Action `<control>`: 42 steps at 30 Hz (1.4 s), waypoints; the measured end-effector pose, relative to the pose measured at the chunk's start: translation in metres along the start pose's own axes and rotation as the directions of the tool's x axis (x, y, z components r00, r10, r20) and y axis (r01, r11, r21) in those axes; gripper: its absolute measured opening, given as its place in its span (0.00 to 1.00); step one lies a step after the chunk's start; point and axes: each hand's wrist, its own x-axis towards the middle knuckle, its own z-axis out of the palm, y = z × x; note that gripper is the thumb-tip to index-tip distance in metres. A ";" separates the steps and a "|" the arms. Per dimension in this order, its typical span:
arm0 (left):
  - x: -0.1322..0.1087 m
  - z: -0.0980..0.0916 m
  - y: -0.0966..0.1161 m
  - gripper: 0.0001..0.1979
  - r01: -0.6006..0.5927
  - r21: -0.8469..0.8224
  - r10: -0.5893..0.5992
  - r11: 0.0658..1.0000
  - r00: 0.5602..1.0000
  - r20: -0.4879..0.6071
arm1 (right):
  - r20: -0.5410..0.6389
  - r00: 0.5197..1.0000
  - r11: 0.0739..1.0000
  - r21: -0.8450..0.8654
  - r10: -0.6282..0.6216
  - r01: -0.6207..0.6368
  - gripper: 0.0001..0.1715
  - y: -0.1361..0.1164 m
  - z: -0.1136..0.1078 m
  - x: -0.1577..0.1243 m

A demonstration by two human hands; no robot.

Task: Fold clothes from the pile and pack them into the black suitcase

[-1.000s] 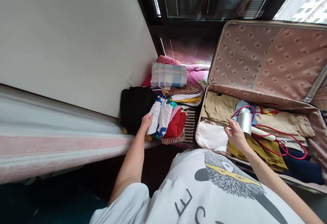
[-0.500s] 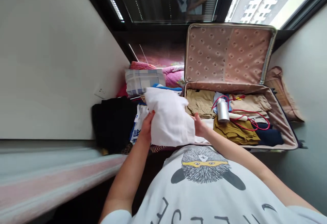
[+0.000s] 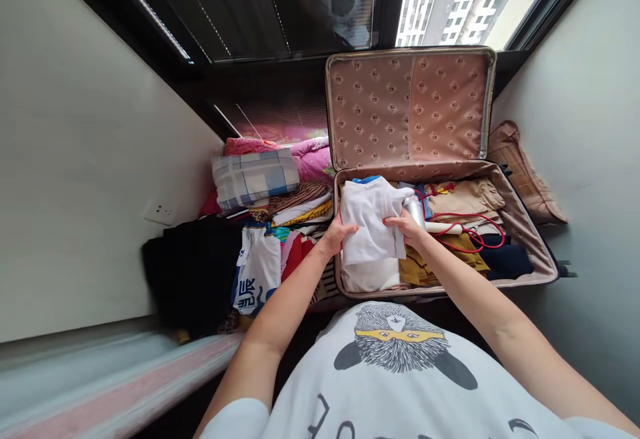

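A folded white garment point(image 3: 370, 219) is held between my two hands over the left part of the open suitcase point(image 3: 543, 262). My left hand point(image 3: 339, 235) grips its left edge, thumb on top. At its right edge my right hand point(image 3: 406, 225) closes on it, close beside a silver cylinder point(image 3: 414, 209) with a cream handle and a red cord point(image 3: 487, 245). A bit of blue cloth point(image 3: 366, 179) shows behind the garment's far edge. Another white folded cloth point(image 3: 375, 275) lies below it in the case. Mustard cloth point(image 3: 417, 267) sits to the right.
The suitcase lid point(image 3: 410, 109) stands raised against the window. Left of the case lie heaped clothes point(image 3: 303, 205), a plaid bundle point(image 3: 255, 177), a white printed shirt point(image 3: 260, 262) and black clothing point(image 3: 193, 272). A brown bag point(image 3: 523, 172) stands between case and right wall.
Both hands have carried the white garment from left of the suitcase to the right, over its left part. My view has shifted as well.
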 end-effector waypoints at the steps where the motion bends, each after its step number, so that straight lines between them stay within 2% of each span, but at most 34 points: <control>1: 0.004 0.002 -0.002 0.46 0.005 0.097 0.001 0.995 0.998 -0.056 | 0.011 1.000 0.998 -0.067 0.000 0.001 0.41 0.005 -0.003 0.010; 3: 0.004 0.006 -0.010 0.49 0.019 0.298 0.025 0.954 0.989 -0.142 | 0.002 1.000 0.969 -0.248 0.007 -0.006 0.47 0.019 -0.010 0.025; 4: 0.002 0.009 -0.016 0.49 0.021 0.428 0.050 0.904 0.987 -0.154 | -0.016 1.000 0.936 -0.351 0.008 -0.013 0.51 0.028 -0.013 0.029; 6: -0.005 0.016 -0.029 0.49 -0.006 0.717 0.100 0.697 0.991 -0.088 | -0.054 0.998 0.847 -0.532 -0.010 -0.020 0.58 0.046 -0.021 0.034; 8: -0.007 0.024 -0.042 0.46 -0.072 0.893 0.101 0.444 0.994 0.030 | -0.048 0.998 0.759 -0.651 -0.031 -0.008 0.62 0.062 -0.029 0.036; 9: -0.004 0.028 -0.048 0.45 -0.100 0.926 0.087 0.364 0.994 0.074 | -0.020 0.999 0.728 -0.686 -0.043 0.018 0.63 0.069 -0.033 0.037; 11: 0.007 0.036 -0.060 0.47 -0.137 0.953 0.035 0.270 0.991 0.132 | 0.063 0.996 0.675 -0.732 -0.068 0.092 0.63 0.080 -0.038 0.040; 14: 0.031 0.041 -0.082 0.61 -0.160 0.956 -0.154 0.248 0.967 0.202 | 0.165 0.984 0.537 -0.825 -0.068 0.175 0.60 0.093 -0.041 0.046; 17: 0.050 0.043 -0.107 0.73 -0.146 0.938 -0.291 0.315 0.926 0.242 | 0.176 0.984 0.243 -0.955 0.008 0.168 0.54 0.103 -0.041 0.052; 20: 0.057 0.044 -0.118 0.73 -0.140 0.920 -0.288 0.365 0.923 0.255 | 0.204 0.977 -0.048 -0.977 0.062 0.207 0.48 0.107 -0.043 0.059; 22: 0.054 0.038 -0.111 0.65 -0.189 0.890 -0.222 0.415 0.928 0.300 | 0.251 0.967 -0.145 -0.956 0.049 0.255 0.46 0.107 -0.049 0.063; 24: 0.040 0.021 -0.096 0.49 -0.309 0.816 -0.040 0.488 0.926 0.375 | 0.299 0.954 -0.186 -0.936 0.020 0.298 0.45 0.106 -0.058 0.063; 25: 0.029 0.006 -0.089 0.40 -0.370 0.774 0.095 0.515 0.921 0.377 | 0.321 0.947 -0.195 -0.928 0.007 0.317 0.45 0.106 -0.063 0.061; 26: 0.016 -0.013 -0.083 0.34 -0.409 0.745 0.242 0.526 0.912 0.331 | 0.341 0.940 -0.202 -0.921 -0.005 0.333 0.44 0.107 -0.068 0.059; 27: 0.000 -0.036 -0.080 0.31 -0.393 0.750 0.378 0.533 0.903 0.204 | 0.359 0.933 -0.207 -0.914 -0.017 0.348 0.44 0.108 -0.072 0.056; 28: -0.016 -0.060 -0.080 0.32 -0.297 0.785 0.473 0.544 0.881 0.005 | 0.373 0.927 -0.213 -0.909 -0.030 0.359 0.44 0.109 -0.077 0.052; 29: -0.033 -0.086 -0.084 0.33 -0.156 0.815 0.524 0.558 0.828 -0.200 | 0.386 0.922 -0.219 -0.904 -0.044 0.368 0.43 0.111 -0.081 0.048; 30: -0.050 -0.111 -0.092 0.36 0.003 0.820 0.533 0.572 0.758 -0.375 | 0.400 0.915 -0.224 -0.898 -0.058 0.378 0.43 0.112 -0.084 0.044; 31: -0.065 -0.135 -0.103 0.39 0.166 0.797 0.493 0.581 0.707 -0.507 | 0.418 0.906 -0.229 -0.891 -0.071 0.393 0.43 0.114 -0.087 0.041; 32: -0.079 -0.156 -0.116 0.43 0.314 0.748 0.410 0.585 0.681 -0.606 | 0.438 0.895 -0.234 -0.881 -0.081 0.410 0.43 0.114 -0.090 0.038; 34: -0.099 -0.187 -0.145 0.42 0.498 0.657 0.218 0.566 0.678 -0.702 | 0.476 0.875 -0.242 -0.863 -0.090 0.444 0.42 0.113 -0.093 0.036; 36: -0.110 -0.204 -0.167 0.33 0.542 0.626 0.110 0.561 0.700 -0.705 | 0.498 0.863 -0.246 -0.850 -0.084 0.466 0.43 0.107 -0.093 0.037; 38: -0.116 -0.211 -0.177 0.25 0.496 0.633 0.111 0.595 0.729 -0.676 | 0.512 0.856 -0.220 -0.845 -0.068 0.488 0.41 0.096 -0.090 0.040; 40: -0.118 -0.212 -0.175 0.21 0.461 0.615 0.123 0.640 0.729 -0.673 | 0.534 0.844 -0.169 -0.837 -0.047 0.520 0.36 0.083 -0.085 0.040; 42: -0.121 -0.211 -0.165 0.18 0.463 0.577 0.127 0.673 0.696 -0.706 | 0.550 0.834 -0.128 -0.831 -0.045 0.542 0.32 0.071 -0.079 0.037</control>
